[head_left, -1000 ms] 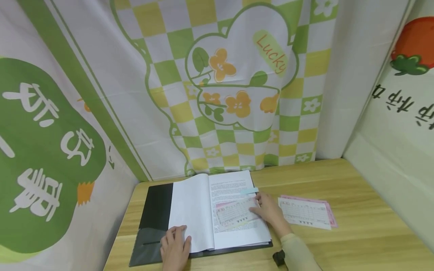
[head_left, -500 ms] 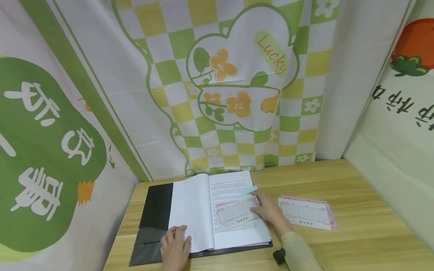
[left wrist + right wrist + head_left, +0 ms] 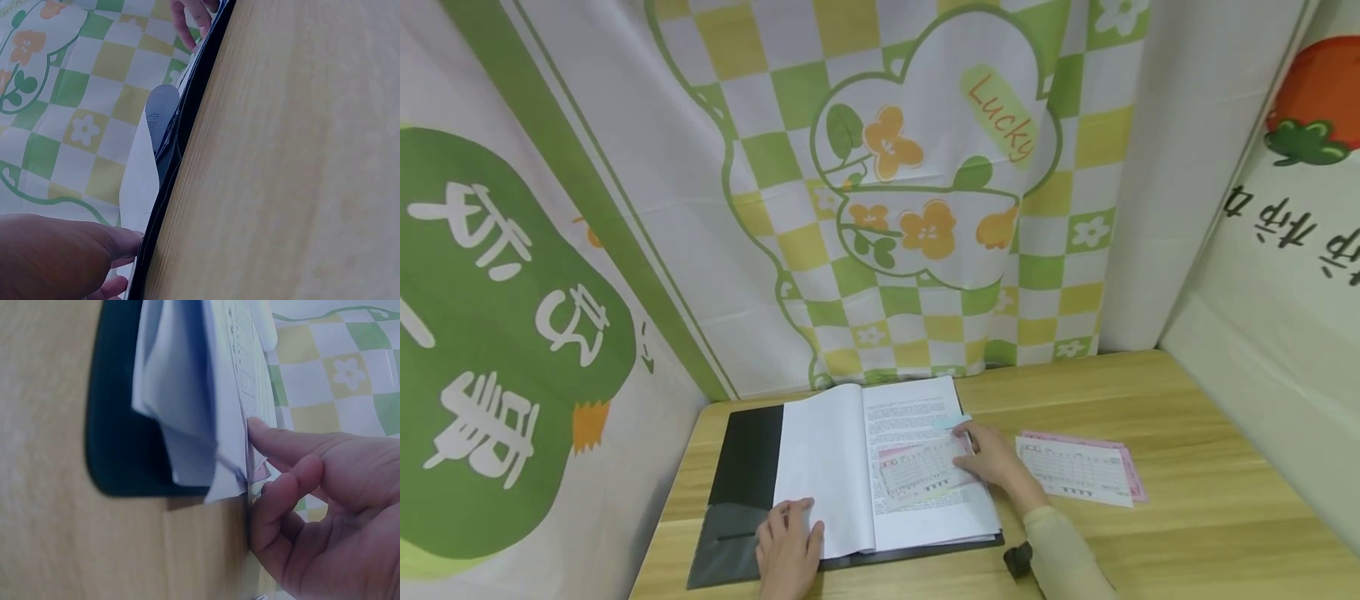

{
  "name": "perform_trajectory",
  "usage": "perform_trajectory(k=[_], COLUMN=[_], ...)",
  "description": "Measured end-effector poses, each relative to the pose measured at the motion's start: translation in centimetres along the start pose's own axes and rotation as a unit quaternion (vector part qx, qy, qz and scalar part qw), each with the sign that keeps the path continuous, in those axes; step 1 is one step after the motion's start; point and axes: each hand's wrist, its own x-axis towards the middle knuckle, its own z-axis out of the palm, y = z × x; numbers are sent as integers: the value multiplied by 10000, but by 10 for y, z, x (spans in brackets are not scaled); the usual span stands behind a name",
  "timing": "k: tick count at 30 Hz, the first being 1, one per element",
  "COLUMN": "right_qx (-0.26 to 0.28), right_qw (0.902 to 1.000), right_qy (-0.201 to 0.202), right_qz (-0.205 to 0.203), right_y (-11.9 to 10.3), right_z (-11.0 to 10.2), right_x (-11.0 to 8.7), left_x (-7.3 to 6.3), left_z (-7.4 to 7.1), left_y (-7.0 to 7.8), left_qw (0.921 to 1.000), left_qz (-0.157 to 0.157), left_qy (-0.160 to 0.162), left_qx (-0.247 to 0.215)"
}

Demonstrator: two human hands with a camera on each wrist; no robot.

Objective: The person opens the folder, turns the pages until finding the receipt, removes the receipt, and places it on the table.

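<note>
A black folder (image 3: 752, 450) lies open with white sheets inside; the left page (image 3: 820, 475) is blank, the right page (image 3: 917, 525) printed. My left hand (image 3: 788, 546) rests on the folder's lower left and the blank page's edge, fingers spread. A printed slip (image 3: 917, 477) with a ruled grid lies on the right page, pink paper showing behind it. My right hand (image 3: 996, 458) is at that page's right edge. Its thumb touches the slip, its index finger a light blue paper strip (image 3: 950, 422). In the right wrist view, the other fingers (image 3: 269, 506) are bent beside the page edge.
To the right, a second grid-printed slip (image 3: 1075, 471) lies over a pink one (image 3: 1137, 479) on the wooden table (image 3: 1210, 500). A small black object (image 3: 1017, 565) is by the right sleeve (image 3: 1063, 557). Printed cloth (image 3: 895, 325) hangs behind the table.
The blue strip's right end tilts up half a second ago and lies flatter now. My right index finger has shifted slightly left along it. My left hand stays in place.
</note>
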Motion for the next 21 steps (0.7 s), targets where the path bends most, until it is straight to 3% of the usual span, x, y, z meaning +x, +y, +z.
perform_trajectory(k=[21], right_qx=[409], right_qw=[9989], right_qy=[152], right_qz=[-194], right_y=[2], right_z=[1], right_x=[-6], left_x=[0], left_z=[0], left_y=[-1], left_qw=[10000], left_qz=[-15], left_qy=[-19], left_qx=[9])
